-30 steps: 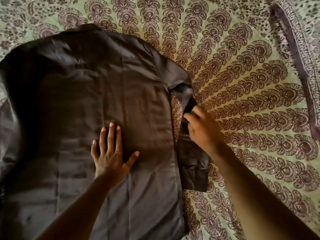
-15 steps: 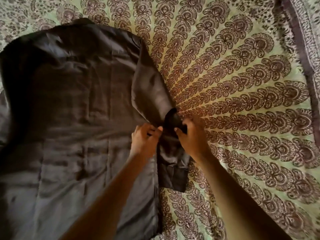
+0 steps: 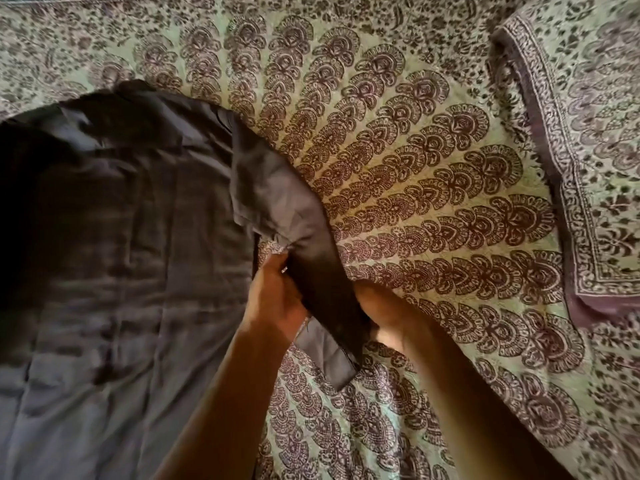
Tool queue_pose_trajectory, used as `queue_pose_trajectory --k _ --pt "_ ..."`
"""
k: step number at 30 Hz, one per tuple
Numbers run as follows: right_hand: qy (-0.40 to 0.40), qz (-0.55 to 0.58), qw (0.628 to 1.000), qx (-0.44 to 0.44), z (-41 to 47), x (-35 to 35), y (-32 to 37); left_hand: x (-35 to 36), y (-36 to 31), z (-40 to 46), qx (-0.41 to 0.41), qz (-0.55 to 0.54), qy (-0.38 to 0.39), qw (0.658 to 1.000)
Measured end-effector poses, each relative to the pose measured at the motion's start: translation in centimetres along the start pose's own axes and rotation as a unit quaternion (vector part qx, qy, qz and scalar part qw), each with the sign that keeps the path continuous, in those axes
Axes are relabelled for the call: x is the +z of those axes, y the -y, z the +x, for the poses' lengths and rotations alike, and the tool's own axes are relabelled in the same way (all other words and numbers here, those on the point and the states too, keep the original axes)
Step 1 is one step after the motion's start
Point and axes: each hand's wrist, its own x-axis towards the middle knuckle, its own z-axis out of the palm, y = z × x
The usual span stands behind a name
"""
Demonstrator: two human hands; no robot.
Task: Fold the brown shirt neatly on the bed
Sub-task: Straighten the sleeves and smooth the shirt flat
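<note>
Shirt (image 3: 114, 258) lies spread on bedspread (image 3: 433, 174), body flat at left. Sleeve (image 3: 311, 258) raised off shirt's right edge, pinched by left hand (image 3: 277, 299) and right hand (image 3: 381, 308), both closed on it. Advice: keep sleeve taut, swing inward over body, align edge straight, smooth creases before letting go.

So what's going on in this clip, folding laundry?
Yes. A person is folding a dark brown shirt spread flat on a green and maroon patterned bedspread. Both hands, left hand and right hand, grip the shirt's right-side sleeve, lifted off the bed. The body lies flat; no fold is finished.
</note>
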Motion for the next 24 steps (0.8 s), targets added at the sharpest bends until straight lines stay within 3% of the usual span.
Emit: queue_pose_trajectory --k 3,6,11,17,19,21,23,24 --pt "0.051 -0.064 0.997 -0.007 0.0 -1.2 -0.4 0.7 -0.6 0.0 0.000 -0.028 0.019 0.999" --pt "0.069 -0.059 0.994 -0.067 -0.5 -2.4 -0.7 0.2 -1.4 0.8 0.034 -0.057 0.026 0.997" --pt "-0.014 -0.070 0.982 -0.173 -1.8 -4.7 -0.1 -0.6 -1.1 1.1 0.116 -0.007 0.022 0.993" --pt "-0.063 -0.162 0.978 -0.113 -4.5 -8.6 2.6 0.0 0.1 2.1 0.109 -0.075 -0.055 0.990" --pt "-0.144 -0.266 0.947 -0.105 -5.4 -10.9 3.7 1.3 0.8 2.7 0.105 -0.084 -0.069 0.988" --pt "-0.274 -0.363 0.878 -0.151 -6.4 -13.1 5.2 3.0 1.7 3.3 0.099 -0.083 -0.073 0.989" --pt "-0.370 -0.382 0.817 -0.225 -7.5 -15.3 7.0 5.6 2.7 4.0 0.092 -0.049 -0.059 0.993" --pt "-0.388 -0.376 0.805 -0.245 -7.9 -16.4 7.8 6.9 3.1 4.4 0.092 -0.027 -0.049 0.994"
